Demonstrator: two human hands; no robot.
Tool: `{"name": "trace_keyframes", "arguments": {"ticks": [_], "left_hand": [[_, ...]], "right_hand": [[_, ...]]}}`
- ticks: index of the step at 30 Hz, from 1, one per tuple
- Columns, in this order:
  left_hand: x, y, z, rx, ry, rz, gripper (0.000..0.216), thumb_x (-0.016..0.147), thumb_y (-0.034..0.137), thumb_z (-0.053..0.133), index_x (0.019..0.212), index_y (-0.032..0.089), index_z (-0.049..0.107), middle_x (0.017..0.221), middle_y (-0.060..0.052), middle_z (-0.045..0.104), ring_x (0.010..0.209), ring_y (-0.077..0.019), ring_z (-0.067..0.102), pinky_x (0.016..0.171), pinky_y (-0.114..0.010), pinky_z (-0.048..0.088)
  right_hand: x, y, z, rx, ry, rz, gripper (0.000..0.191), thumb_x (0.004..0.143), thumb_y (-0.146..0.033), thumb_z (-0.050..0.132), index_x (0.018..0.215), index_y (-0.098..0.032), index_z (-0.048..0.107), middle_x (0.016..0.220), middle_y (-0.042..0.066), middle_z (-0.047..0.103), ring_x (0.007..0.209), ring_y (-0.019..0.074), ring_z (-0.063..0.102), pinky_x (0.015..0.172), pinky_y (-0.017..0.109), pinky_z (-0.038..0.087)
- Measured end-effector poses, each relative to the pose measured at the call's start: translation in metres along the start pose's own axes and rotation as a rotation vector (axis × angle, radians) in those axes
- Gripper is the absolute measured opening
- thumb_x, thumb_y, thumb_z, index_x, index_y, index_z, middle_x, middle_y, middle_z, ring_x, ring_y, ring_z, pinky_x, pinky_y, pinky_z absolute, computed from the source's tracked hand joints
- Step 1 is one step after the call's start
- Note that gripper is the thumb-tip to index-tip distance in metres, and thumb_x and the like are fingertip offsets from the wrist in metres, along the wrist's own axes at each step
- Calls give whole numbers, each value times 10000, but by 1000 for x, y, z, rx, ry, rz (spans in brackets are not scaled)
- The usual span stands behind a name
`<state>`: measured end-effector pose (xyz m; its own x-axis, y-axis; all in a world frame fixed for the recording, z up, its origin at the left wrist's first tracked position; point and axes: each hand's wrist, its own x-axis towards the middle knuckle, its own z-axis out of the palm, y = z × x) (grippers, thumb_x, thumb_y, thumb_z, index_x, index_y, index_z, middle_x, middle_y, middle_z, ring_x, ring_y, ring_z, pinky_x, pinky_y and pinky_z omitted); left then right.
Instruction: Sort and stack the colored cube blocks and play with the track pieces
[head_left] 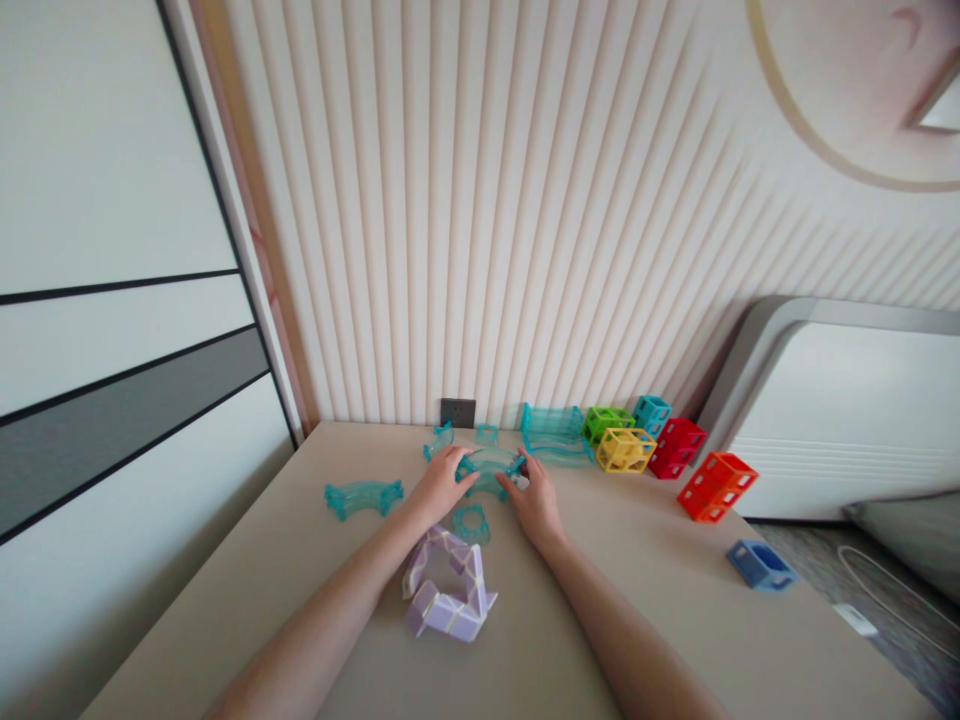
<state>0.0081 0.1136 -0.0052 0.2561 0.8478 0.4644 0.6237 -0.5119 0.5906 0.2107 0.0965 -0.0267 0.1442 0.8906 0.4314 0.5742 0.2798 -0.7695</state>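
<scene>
My left hand (442,483) and my right hand (534,497) both grip a curved clear teal track piece (491,462), one at each end, low over the beige table (300,560). A small teal ring-shaped piece (471,523) lies just below it between my wrists. A lilac and white folded twist puzzle (448,585) rests nearer to me, partly under my left forearm. Another curved teal track piece (363,497) lies to the left of my left hand.
Against the ribbed wall lie more teal track pieces (553,432), then green (606,421), yellow (625,450), light blue (652,411), red (677,446) and orange (716,486) lattice cubes. A blue block (760,565) sits near the table's right edge. A wall socket (457,412) is behind.
</scene>
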Motion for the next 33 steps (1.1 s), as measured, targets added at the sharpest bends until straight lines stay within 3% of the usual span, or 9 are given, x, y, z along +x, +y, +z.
{"name": "trace_keyframes", "arguments": {"ticks": [5, 12, 17, 24, 33], "left_hand": [[2, 11, -12, 43, -25, 33, 285, 851, 228, 678, 1130, 198, 627, 1129, -82, 676, 1078, -238, 664, 978, -398, 519], [-2, 25, -14, 154, -59, -10, 246, 840, 216, 636, 1084, 192, 620, 1100, -84, 664, 1038, -242, 664, 938, -371, 520], [-4, 24, -12, 192, -81, -44, 223, 830, 209, 631, 1051, 187, 610, 1080, -87, 659, 1020, -241, 662, 918, -359, 517], [-3, 21, -10, 210, -90, -67, 220, 855, 208, 620, 1072, 184, 599, 1095, -88, 643, 1049, -236, 651, 934, -348, 506], [-4, 19, -11, 196, -131, -61, 291, 825, 229, 683, 1097, 185, 593, 1126, -100, 644, 1053, -257, 659, 927, -372, 515]], "right_hand": [[-3, -1, -2, 24, 44, 18, 607, 775, -462, 684, 1281, -136, 607, 1076, 135, 703, 929, 273, 679, 873, 425, 541], [-11, 3, -3, -12, -18, 43, 553, 763, -434, 689, 1232, -151, 610, 1080, 124, 704, 911, 261, 688, 849, 396, 548], [-11, 3, -6, -103, -79, 31, 423, 771, -382, 684, 1144, -188, 637, 1017, 88, 713, 917, 244, 680, 850, 357, 539], [-11, 1, -9, -115, -130, 40, 572, 803, -405, 676, 1310, -175, 548, 1151, 119, 688, 1039, 261, 666, 916, 377, 527], [-11, -3, -12, -124, -119, 58, 513, 825, -379, 667, 1296, -187, 599, 1114, 107, 728, 1036, 265, 694, 915, 380, 542]]}}
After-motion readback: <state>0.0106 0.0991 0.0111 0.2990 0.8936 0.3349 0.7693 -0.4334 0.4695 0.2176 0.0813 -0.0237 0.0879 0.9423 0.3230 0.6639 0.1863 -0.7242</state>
